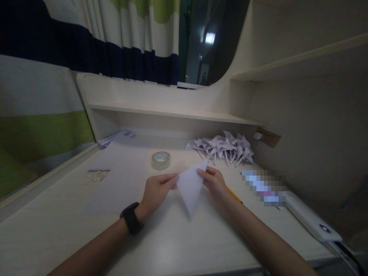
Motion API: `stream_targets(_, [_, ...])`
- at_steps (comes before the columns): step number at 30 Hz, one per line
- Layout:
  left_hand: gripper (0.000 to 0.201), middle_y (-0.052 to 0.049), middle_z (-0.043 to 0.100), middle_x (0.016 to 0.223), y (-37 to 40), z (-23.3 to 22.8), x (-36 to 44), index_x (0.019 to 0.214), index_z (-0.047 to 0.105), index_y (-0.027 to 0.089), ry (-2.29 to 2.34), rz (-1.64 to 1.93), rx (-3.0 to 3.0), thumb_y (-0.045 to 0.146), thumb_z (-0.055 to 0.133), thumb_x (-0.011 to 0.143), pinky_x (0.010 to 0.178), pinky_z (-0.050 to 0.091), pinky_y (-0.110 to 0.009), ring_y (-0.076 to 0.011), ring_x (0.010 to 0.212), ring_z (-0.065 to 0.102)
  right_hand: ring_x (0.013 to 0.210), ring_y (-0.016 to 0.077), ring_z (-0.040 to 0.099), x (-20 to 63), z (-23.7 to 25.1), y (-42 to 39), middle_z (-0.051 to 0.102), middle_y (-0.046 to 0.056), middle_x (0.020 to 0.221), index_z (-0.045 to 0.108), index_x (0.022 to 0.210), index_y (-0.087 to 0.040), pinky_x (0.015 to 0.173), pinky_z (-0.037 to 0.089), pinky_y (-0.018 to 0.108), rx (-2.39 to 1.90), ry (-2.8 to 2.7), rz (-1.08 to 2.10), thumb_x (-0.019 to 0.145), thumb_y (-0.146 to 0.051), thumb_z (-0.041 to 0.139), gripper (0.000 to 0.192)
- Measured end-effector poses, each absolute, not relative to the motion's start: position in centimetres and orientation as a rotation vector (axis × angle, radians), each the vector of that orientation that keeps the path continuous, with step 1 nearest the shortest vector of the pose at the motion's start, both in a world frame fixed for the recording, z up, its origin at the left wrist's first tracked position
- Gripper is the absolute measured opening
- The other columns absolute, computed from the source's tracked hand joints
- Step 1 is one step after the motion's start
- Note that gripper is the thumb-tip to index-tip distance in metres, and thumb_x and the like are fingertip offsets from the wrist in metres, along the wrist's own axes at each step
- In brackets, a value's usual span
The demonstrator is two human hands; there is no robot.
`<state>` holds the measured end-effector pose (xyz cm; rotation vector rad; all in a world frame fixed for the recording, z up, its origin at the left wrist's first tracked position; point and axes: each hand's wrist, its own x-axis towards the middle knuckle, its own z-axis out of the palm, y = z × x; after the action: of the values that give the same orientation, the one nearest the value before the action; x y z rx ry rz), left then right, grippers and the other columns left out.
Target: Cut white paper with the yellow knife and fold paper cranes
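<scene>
Head view: both hands work over a pale desk (172, 245). Left hand (156, 191), black watch (131, 218) on its wrist, pinches the left edge of a folded white paper (190, 186). Right hand (214, 183) pinches the right edge, fingers closed on it. The paper is a pointed kite shape, tip down, held just above the desk at centre. Roll of clear tape (161, 160) sits just behind the hands. Pile of folded paper cranes (224, 147) at back right, near a wall socket (268, 137). Stack of paper sheets (115, 138) at back left under the shelf (172, 112). Small patterned card (97, 175) lies left. Yellow pencil (234, 194) partly hidden by the right wrist. White power strip (310, 220) at right edge. Striped curtain (43, 115) on the left.
</scene>
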<state>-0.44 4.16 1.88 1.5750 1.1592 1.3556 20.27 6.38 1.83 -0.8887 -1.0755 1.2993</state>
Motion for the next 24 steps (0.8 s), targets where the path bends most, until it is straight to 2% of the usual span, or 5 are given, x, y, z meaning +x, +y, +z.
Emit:
stream_targets(5, [0.024, -0.006, 0.076, 0.088, 4.2, 1.6, -0.7, 0.097, 0.076, 0.019, 1.165, 1.294, 1.645, 0.034, 0.063, 0.083, 0.065, 0.055, -0.027, -0.0186, 0.07, 0.07, 0.07, 0.0161, 0.059, 20.9, 2.0, 6.9, 0.067, 0.003, 0.075, 0.069, 0.073, -0.018, 0.068, 0.048, 0.027, -0.876, -1.068, 1.291, 0.062, -0.039, 0.082, 0.028])
stream_targets(13, [0.024, -0.006, 0.076, 0.086, 4.1, 1.3, -0.4, 0.095, 0.077, 0.019, 1.155, 1.259, 1.639, 0.035, 0.066, 0.08, 0.065, 0.057, -0.029, -0.0191, 0.068, 0.07, 0.06, 0.0134, 0.056, 20.8, 1.6, 7.3, 0.064, 0.0, 0.066, 0.063, 0.067, -0.017, 0.062, 0.046, 0.026, -0.919, -1.009, 1.278, 0.056, -0.043, 0.084, 0.035])
stream_targets(19, [0.025, -0.008, 0.076, 0.083, 3.7, 1.4, 0.3, 0.09, 0.077, 0.015, 1.129, 1.321, 1.415, 0.033, 0.073, 0.073, 0.064, 0.059, -0.028, -0.0194, 0.067, 0.07, 0.059, 0.0147, 0.058, 20.0, 1.7, 7.9, 0.067, 0.002, 0.069, 0.065, 0.078, -0.017, 0.056, 0.044, 0.025, -0.973, -1.07, 1.341, 0.058, -0.041, 0.082, 0.036])
stream_targets(24, [0.027, -0.009, 0.076, 0.078, 4.0, 1.9, -0.1, 0.083, 0.077, 0.012, 1.087, 1.376, 1.33, 0.035, 0.076, 0.07, 0.06, 0.06, -0.029, -0.0194, 0.062, 0.07, 0.056, 0.0141, 0.057, 19.2, 4.3, 8.6, 0.067, 0.003, 0.066, 0.067, 0.074, -0.015, 0.053, 0.041, 0.023, -1.02, -1.196, 1.302, 0.055, -0.038, 0.083, 0.033])
